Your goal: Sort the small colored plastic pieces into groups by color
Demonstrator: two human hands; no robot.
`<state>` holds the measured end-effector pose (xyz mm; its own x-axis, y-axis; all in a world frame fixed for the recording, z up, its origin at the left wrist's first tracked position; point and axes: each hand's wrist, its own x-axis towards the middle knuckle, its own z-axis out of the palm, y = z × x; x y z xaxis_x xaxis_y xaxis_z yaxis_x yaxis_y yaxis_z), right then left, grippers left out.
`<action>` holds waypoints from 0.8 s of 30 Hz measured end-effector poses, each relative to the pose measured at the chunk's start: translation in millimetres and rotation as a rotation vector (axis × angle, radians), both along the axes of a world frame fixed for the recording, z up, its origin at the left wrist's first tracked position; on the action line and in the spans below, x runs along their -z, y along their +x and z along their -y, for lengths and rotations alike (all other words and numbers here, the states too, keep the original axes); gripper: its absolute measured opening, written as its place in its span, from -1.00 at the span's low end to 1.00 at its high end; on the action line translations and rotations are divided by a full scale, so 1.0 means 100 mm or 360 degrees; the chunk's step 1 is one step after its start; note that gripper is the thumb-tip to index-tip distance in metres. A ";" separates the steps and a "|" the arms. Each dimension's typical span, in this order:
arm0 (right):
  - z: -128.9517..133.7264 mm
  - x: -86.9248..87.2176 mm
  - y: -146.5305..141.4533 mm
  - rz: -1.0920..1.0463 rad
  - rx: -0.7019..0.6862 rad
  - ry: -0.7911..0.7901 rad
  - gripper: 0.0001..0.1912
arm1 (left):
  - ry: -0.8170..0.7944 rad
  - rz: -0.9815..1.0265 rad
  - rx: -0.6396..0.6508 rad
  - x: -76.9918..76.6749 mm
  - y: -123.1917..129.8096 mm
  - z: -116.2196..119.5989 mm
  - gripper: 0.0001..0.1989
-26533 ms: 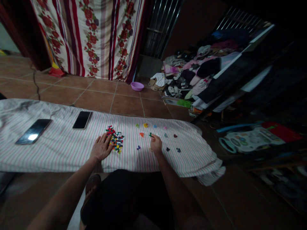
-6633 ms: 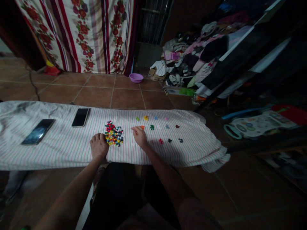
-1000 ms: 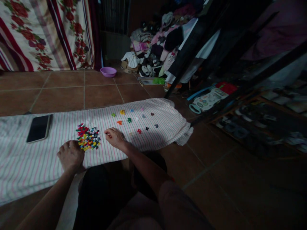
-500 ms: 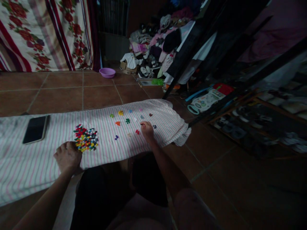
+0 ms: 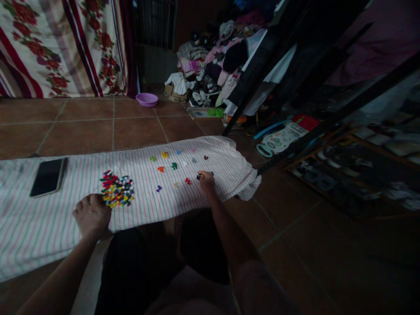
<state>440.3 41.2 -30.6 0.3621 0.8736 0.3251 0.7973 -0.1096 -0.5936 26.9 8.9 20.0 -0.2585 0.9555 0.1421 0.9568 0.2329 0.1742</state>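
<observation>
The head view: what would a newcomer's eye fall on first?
Most likely the heap of bright bits on the striped cloth, with the left hand at its near left edge. Next, small colour clusters spread to the heap's right, where the right hand reaches to the black bits. Farther off, a flowered curtain hangs upper left, near a purple bowl on the floor.

Two hands are showing: one left hand [image 5: 92,214] and one right hand [image 5: 207,182]. One cloth-covered table [image 5: 144,208] is bearing one phone [image 5: 48,176], fourteen small clusters [image 5: 164,154] and one mixed pile [image 5: 117,189], which is holding too many pieces to count. One purple basin [image 5: 147,100] is standing beyond.
</observation>
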 end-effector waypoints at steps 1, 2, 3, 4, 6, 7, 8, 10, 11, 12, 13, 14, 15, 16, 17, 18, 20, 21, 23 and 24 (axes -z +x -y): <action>0.01 0.00 0.00 0.0000 -0.0012 0.0000 -0.58 | -0.0006 0.0000 -0.0008 0.00 0.00 0.00 -0.68; 0.01 -0.01 0.00 0.0002 -0.0027 0.0002 -0.58 | -0.0011 -0.0002 -0.0019 -0.01 0.01 0.00 -0.68; 0.02 -0.01 0.00 0.0007 -0.0048 0.0009 -0.58 | -0.0016 -0.0007 -0.0020 -0.01 0.01 0.00 -0.68; 0.02 -0.02 -0.01 0.0013 -0.0068 0.0018 -0.59 | -0.0024 -0.0012 -0.0019 -0.01 0.01 0.00 -0.68; 0.03 -0.03 -0.01 0.0028 -0.0099 0.0031 -0.59 | -0.0037 -0.0026 -0.0012 -0.02 0.02 0.00 -0.68; 0.03 -0.03 -0.01 0.0036 -0.0111 0.0029 -0.60 | -0.0045 -0.0031 -0.0012 -0.02 0.02 0.00 -0.68; 0.03 -0.03 -0.01 0.0043 -0.0122 0.0022 -0.60 | -0.0050 -0.0033 -0.0013 -0.02 0.02 0.00 -0.67; 0.03 -0.04 -0.02 0.0062 -0.0150 -0.0004 -0.61 | -0.0043 -0.0029 -0.0013 -0.02 0.01 0.00 -0.68; 0.03 -0.04 -0.02 0.0074 -0.0164 -0.0015 -0.61 | -0.0034 -0.0022 -0.0010 -0.01 0.01 0.00 -0.68; 0.03 -0.03 -0.02 0.0086 -0.0177 -0.0022 -0.61 | -0.0023 -0.0012 -0.0008 -0.01 0.00 0.00 -0.69; 0.03 -0.03 -0.02 0.0098 -0.0187 -0.0021 -0.61 | -0.0010 -0.0004 -0.0006 0.00 0.00 0.00 -0.70; 0.04 -0.02 -0.02 0.0107 -0.0197 -0.0014 -0.61 | 0.0001 0.0001 -0.0006 0.01 0.00 0.00 -0.70; 0.04 -0.02 -0.03 0.0115 -0.0211 -0.0002 -0.61 | 0.0009 0.0004 -0.0004 0.02 0.00 0.00 -0.71; 0.05 -0.01 -0.03 0.0124 -0.0227 0.0009 -0.62 | 0.0016 0.0004 -0.0001 0.02 0.00 0.00 -0.71; 0.05 0.01 -0.03 0.0133 -0.0242 0.0015 -0.63 | 0.0021 0.0001 -0.0001 0.03 -0.01 -0.01 -0.71; 0.06 0.02 -0.03 0.0143 -0.0253 0.0014 -0.64 | 0.0023 -0.0005 -0.0003 0.03 -0.01 -0.01 -0.71; 0.06 0.05 -0.02 0.0156 -0.0266 -0.0004 -0.66 | 0.0018 -0.0018 -0.0006 0.03 -0.01 -0.01 -0.70; 0.06 0.06 -0.01 0.0156 -0.0270 -0.0017 -0.66 | 0.0014 -0.0022 -0.0004 0.03 -0.01 -0.01 -0.70; 0.05 0.09 0.00 0.0144 -0.0278 -0.0029 -0.68 | -0.0003 -0.0026 0.0002 0.02 0.00 0.00 -0.69; 0.05 0.10 0.01 0.0134 -0.0283 -0.0025 -0.69 | -0.0008 -0.0028 0.0007 0.01 0.00 0.00 -0.68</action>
<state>441.5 36.6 -40.5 0.1735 0.9266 0.3337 0.8516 0.0290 -0.5234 26.7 9.2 19.0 -0.2517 0.9574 0.1416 0.9607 0.2295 0.1561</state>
